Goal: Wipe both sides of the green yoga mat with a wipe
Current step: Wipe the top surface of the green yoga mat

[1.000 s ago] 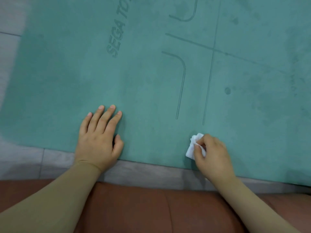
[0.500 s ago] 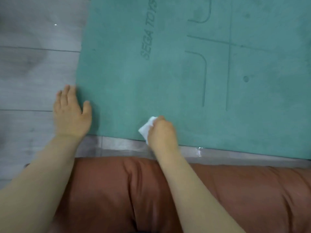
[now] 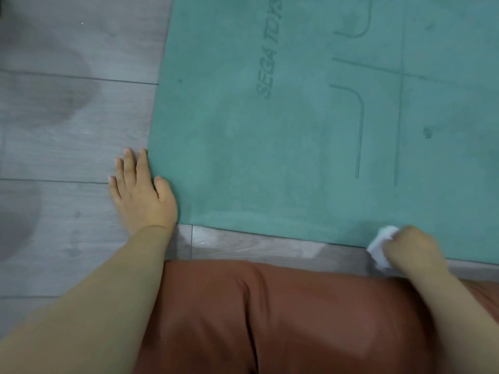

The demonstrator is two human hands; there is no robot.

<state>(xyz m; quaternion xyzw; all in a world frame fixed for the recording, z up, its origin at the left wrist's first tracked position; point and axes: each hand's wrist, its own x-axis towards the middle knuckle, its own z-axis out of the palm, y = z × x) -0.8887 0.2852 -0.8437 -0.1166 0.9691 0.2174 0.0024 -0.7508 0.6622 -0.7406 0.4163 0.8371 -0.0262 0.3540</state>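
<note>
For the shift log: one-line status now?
left hand: flat, floor beside mat corner | right hand: holds wipe, green yoga mat near edge

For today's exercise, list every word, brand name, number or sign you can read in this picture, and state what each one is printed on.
"SEGA TOYS": pressed into the green yoga mat, running up toward the top edge; its last letter is cut by the frame.
The lines and dot on the mat are alignment marks, not text.
Nothing else readable.
</note>
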